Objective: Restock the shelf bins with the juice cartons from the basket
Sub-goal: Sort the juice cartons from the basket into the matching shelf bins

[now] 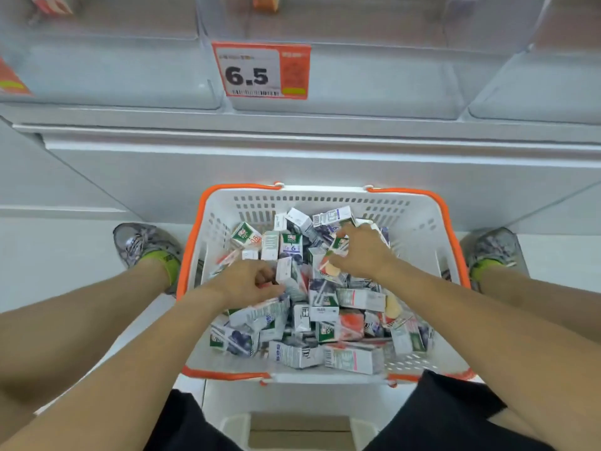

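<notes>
The left hand [250,281] is down in the basket [419,222], on the left side of the pile. Its fingers are curled in and its thumb presses against a white carton [287,276] that stands up in the heap. It looks like it is pinching that carton to pull it out, but the fingers hide part of the grip.

The right hand [361,252] is deeper in, near the middle of the basket. Its fingers are bent over a carton with a red and white picture [331,266], and the fingertips touch a second carton just above it. I think it has hold of the red and white one, though the palm covers most of it.

Both arms reach forward and down from the bottom corners, with the wrists bent so the hands can dig into the pile. The person seems to be crouching or sitting low, with 1 shoe [143,244] on each side of the basket. That keeps the basket close and right between the knees, so both hands can grab at once.

The juice cartons [325,323] lie every which way in the basket, some flat, some on end. There are lots of them, so most of the job is still to do.

The shelf bins [374,83] are up above, clear and nearly bare. A price tag [260,71] with 6.5 on it hangs at the front. A couple of cartons show at the very top edge, too cut off to tell more.
</notes>
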The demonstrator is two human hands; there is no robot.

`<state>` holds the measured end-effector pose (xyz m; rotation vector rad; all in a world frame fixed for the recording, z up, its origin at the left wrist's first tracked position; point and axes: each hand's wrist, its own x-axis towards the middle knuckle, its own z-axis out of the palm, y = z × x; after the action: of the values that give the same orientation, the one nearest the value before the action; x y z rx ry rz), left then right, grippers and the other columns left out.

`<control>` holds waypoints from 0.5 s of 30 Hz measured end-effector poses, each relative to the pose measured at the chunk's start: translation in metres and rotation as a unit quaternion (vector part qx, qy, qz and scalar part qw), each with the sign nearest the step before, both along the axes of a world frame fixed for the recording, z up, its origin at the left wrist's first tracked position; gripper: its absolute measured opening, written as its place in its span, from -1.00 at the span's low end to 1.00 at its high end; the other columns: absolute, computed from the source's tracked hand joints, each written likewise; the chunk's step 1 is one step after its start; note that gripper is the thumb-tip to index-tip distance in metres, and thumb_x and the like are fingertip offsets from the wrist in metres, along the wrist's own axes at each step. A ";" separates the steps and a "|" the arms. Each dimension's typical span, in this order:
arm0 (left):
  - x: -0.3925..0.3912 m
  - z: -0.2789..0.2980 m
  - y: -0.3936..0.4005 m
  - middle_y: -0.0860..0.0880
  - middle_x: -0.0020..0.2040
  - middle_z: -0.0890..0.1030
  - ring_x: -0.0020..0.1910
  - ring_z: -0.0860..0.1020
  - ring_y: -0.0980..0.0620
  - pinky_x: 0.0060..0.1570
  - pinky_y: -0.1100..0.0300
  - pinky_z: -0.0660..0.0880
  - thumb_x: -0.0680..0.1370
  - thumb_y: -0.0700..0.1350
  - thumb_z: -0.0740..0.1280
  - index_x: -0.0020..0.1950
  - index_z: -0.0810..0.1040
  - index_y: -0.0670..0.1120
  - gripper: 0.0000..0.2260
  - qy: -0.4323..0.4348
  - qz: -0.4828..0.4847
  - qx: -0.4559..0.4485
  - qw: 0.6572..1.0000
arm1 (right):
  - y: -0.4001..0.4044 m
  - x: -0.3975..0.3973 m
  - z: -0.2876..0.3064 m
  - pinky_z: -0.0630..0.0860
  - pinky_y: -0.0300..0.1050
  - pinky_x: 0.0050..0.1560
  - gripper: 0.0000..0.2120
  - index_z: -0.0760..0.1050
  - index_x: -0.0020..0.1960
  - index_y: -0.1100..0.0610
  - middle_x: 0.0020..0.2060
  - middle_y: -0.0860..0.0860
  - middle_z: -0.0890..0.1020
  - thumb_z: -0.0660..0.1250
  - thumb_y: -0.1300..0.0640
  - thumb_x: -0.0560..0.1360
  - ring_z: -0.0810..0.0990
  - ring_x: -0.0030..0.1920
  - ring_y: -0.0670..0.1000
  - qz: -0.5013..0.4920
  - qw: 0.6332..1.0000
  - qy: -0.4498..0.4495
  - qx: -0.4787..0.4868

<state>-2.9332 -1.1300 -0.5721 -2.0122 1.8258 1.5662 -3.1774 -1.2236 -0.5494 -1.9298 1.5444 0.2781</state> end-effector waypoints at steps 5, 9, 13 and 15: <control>0.003 0.020 -0.008 0.07 0.15 0.58 0.17 0.55 0.03 0.26 0.05 0.48 0.33 0.11 0.60 0.21 0.53 -0.01 -0.46 -0.066 -0.102 0.050 0.991 | -0.007 0.002 0.010 0.38 -0.14 0.04 -0.33 0.34 0.44 0.16 0.24 0.13 0.55 0.49 -0.08 0.46 0.54 0.22 0.12 -0.023 0.999 -0.004 0.036; -0.003 0.028 -0.009 -0.02 0.09 0.62 0.08 0.58 -0.02 0.15 0.06 0.53 0.32 -0.01 0.63 0.23 0.55 -0.07 -0.46 -0.083 -0.083 0.000 0.993 | -0.008 0.006 0.015 0.40 -0.13 -0.07 -0.42 0.44 0.29 0.11 0.13 0.09 0.58 0.58 -0.04 0.37 0.55 0.03 0.06 -0.014 0.999 -0.017 0.024; 0.001 0.045 -0.014 0.06 -0.05 0.55 -0.03 0.55 0.07 0.02 0.24 0.48 0.36 -0.06 0.60 0.32 0.48 -0.03 -0.43 -0.017 0.029 -0.059 0.998 | -0.010 0.009 0.022 0.44 -0.14 -0.04 -0.51 0.51 0.20 0.09 0.18 0.09 0.59 0.60 0.02 0.36 0.60 0.12 0.08 -0.039 0.997 -0.056 0.029; 0.001 0.057 -0.019 0.05 -0.13 0.53 -0.16 0.55 0.10 -0.10 0.29 0.50 0.41 -0.09 0.57 0.35 0.42 0.01 -0.44 0.028 0.122 -0.076 0.989 | -0.009 0.013 0.025 0.42 -0.15 -0.08 -0.53 0.51 0.21 0.08 0.21 0.09 0.57 0.59 0.04 0.38 0.56 0.02 0.05 -0.042 0.997 -0.054 0.034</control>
<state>-2.9326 -1.1489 -0.5148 -2.3631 1.8302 1.5975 -3.1643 -1.2323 -0.5245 -1.7929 1.5211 0.1834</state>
